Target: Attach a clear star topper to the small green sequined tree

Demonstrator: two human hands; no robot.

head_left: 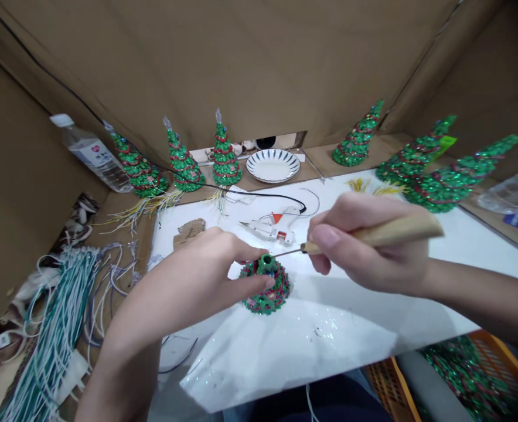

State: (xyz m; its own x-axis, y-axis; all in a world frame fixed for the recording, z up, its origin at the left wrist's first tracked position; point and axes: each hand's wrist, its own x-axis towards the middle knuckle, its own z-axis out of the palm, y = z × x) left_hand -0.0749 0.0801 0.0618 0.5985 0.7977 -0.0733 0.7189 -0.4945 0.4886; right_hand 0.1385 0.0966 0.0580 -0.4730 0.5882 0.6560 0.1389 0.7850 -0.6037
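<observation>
My left hand pinches the tree at the desk's middle; my right hand grips the awl, tip at the tree's top. Beyond lies a glue gun; at the far edge, a plate.

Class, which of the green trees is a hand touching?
The tree with the open top on the white table: the left hand holds it; no hand touches the other trees.

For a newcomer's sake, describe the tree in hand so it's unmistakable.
Find the white board, then the left hand above it. Its fingers hold a glittery green tree. Unlike the pointed trees behind, this one shows a round hole at its top.
</observation>
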